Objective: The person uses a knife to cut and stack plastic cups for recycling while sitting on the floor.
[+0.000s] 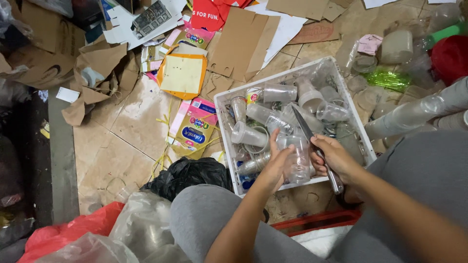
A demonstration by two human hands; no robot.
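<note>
Seated over a white plastic crate on a tiled floor, knees in grey to either side.

Left hand: fingers curled around a clear plastic cup, held just above the near edge of the crate, over the other cups. Grip looks firm, thumb side toward the camera.

Right hand: closed around the handle of a knife, blade angled up and far-left, tip over the middle of the crate. Blade close beside the held cup; contact between edge and cup not clear.

Crate roughly half filled with loose clear cups lying every way. Whether these are worked on or waiting, cannot tell.

Right of the crate, a long nested stack of cups lying on its side, plus more clear plastic and a green bottle further off. Looks like sorted material, so a fair share seems handled; the loose cups in the crate suggest plenty left.

Left and far: flattened cardboard, printed cartons, paper scraps. Near left: black bag, clear bags of plastic, red bag. Red tray edge between the knees.
</note>
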